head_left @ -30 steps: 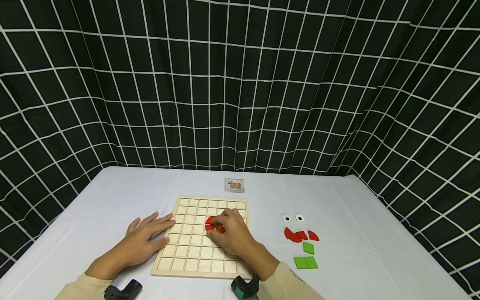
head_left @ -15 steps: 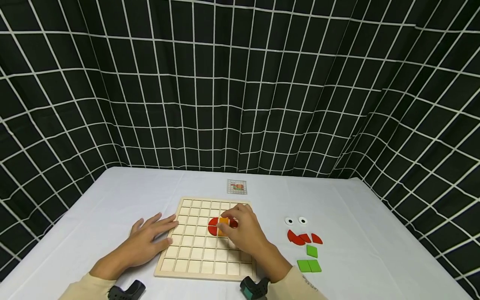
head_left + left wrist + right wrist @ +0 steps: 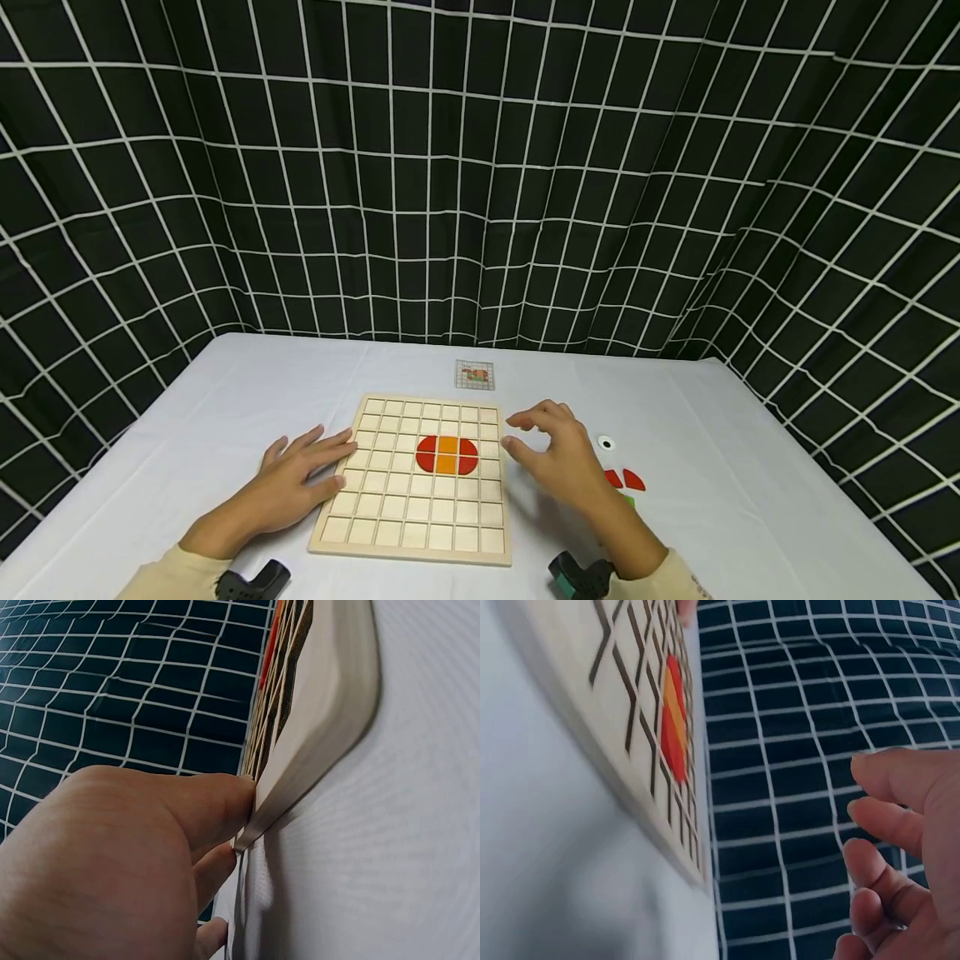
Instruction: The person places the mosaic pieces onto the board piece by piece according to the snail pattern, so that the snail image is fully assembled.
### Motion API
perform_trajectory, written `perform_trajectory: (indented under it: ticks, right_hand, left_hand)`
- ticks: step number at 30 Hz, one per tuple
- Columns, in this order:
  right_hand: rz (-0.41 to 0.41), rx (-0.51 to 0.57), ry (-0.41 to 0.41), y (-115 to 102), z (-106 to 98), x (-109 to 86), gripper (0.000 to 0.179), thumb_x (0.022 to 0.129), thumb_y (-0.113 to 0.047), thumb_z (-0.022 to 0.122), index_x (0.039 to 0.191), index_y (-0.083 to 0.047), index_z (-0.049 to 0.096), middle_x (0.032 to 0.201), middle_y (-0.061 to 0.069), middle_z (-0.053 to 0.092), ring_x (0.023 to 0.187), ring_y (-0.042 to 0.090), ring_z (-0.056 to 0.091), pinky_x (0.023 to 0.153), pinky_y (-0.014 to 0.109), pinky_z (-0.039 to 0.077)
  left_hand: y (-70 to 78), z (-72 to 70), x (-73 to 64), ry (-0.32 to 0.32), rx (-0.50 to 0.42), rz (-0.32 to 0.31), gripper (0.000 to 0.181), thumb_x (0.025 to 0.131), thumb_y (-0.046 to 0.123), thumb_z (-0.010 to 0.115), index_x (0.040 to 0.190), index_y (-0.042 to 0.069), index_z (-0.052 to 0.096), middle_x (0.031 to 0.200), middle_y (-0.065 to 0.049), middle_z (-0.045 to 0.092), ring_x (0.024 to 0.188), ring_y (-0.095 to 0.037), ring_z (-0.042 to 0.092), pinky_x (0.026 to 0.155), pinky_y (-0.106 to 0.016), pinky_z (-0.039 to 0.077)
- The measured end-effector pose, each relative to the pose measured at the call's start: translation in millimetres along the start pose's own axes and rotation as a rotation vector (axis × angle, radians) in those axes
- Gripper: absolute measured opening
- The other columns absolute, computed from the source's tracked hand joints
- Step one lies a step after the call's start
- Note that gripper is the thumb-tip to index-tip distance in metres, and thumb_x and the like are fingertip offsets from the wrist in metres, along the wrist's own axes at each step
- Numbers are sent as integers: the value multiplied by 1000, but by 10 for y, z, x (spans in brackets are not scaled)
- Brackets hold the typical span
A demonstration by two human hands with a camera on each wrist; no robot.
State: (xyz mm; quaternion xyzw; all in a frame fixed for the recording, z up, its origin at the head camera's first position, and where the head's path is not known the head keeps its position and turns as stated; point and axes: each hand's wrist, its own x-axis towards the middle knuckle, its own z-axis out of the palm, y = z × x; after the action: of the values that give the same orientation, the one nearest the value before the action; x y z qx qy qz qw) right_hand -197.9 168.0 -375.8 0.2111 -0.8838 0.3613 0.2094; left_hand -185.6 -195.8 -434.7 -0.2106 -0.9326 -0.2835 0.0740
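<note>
A wooden grid board (image 3: pixel 408 533) lies on the white table. Near its middle, red rounded pieces (image 3: pixel 426 454) flank orange squares (image 3: pixel 447 454), together forming an oval. My left hand (image 3: pixel 288 483) rests with spread fingers at the board's left edge; in the left wrist view its thumb touches the wooden rim (image 3: pixel 330 697). Just past the board's right edge hovers my right hand (image 3: pixel 562 462), thumb and fingers apart and nothing between them. The right wrist view also shows that gap between the right fingers (image 3: pixel 877 776), with the red and orange pieces (image 3: pixel 673 724) beyond.
Behind the board lies a small picture card (image 3: pixel 475 375). On the right are a white eye disc (image 3: pixel 606 443), loose red pieces (image 3: pixel 633 479) and a green piece (image 3: pixel 628 501), partly hidden by the right arm. A black gridded curtain (image 3: pixel 480 183) surrounds the table.
My right hand has let go of the orange square on the board and moved right, past the board's edge, uncovering the red and orange oval. The left hand stays at the board's edge.
</note>
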Motion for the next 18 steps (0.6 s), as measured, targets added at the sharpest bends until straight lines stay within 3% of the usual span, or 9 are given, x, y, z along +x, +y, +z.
perform_trajectory:
  ticks: [5,10,18]
  right_hand:
    - [-12,13,10,190,-270,-128,21,77,-13,82,95,-20,74,86,-17,60,84,14,53,68,39,44]
    - [12,33,-25,425,-541,-285,20,80,-13,80,96,-23,73,88,-12,64,84,15,53,68,35,43]
    - [-28,21,-97,757,-862,-535,21,80,-9,80,98,-17,73,90,-4,66,80,17,53,67,31,42]
  left_hand:
    - [-1,5,2,0,-3,0,40,94,28,62,130,12,63,143,-6,49,136,-44,27,101,-68,3]
    - [-7,10,1,2,-4,5,40,94,29,62,130,12,63,143,-6,49,136,-44,28,101,-69,3]
    - [-13,14,0,5,1,6,40,93,28,63,130,12,63,143,-6,49,136,-45,28,101,-69,4]
